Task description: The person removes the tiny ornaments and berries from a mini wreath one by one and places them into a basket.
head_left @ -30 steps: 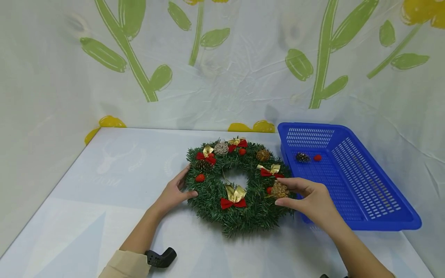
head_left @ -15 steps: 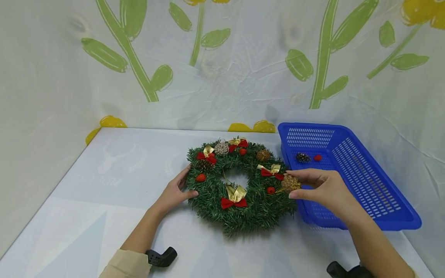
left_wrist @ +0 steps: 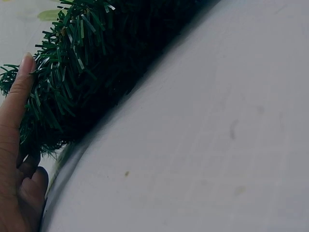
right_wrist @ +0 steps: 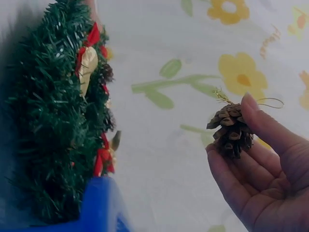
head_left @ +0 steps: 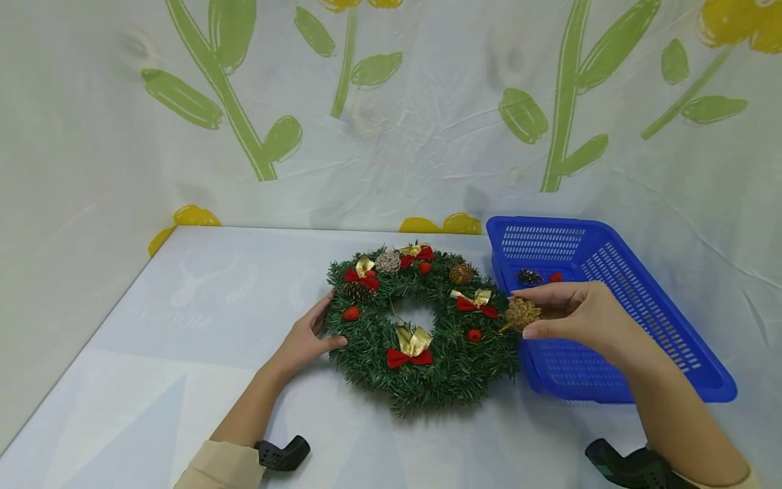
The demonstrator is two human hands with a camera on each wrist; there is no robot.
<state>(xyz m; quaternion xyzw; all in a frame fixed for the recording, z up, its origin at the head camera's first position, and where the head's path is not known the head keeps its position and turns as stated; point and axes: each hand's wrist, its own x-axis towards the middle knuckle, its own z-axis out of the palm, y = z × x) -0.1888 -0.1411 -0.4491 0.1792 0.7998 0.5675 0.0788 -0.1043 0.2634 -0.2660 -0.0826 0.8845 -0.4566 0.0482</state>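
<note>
A green Christmas wreath [head_left: 379, 380] with red-and-gold bows, red berries and several pinecones lies flat on the table. My left hand [head_left: 304, 343] holds its left outer edge, thumb on top; in the left wrist view the thumb [left_wrist: 14, 101] presses into the needles. Just past the wreath's right side, my right hand [head_left: 589, 319] pinches a golden-brown pinecone [head_left: 523, 313] between thumb and fingers. The right wrist view shows this pinecone [right_wrist: 231, 130] with gold wire and a thin gold loop at its top. A red berry [head_left: 474, 335] sits on the wreath left of it.
A blue plastic basket [head_left: 550, 234] stands on the right, partly under my right hand. Inside it lie a dark pinecone [head_left: 529, 276] and a red berry [head_left: 555, 277]. A flower-printed cloth [head_left: 427, 136] hangs behind the white table [head_left: 183, 326].
My right hand has lifted the pinecone off the wreath's right side and moved it rightward towards the basket, uncovering the red berry. The left hand and the wreath have stayed in place.
</note>
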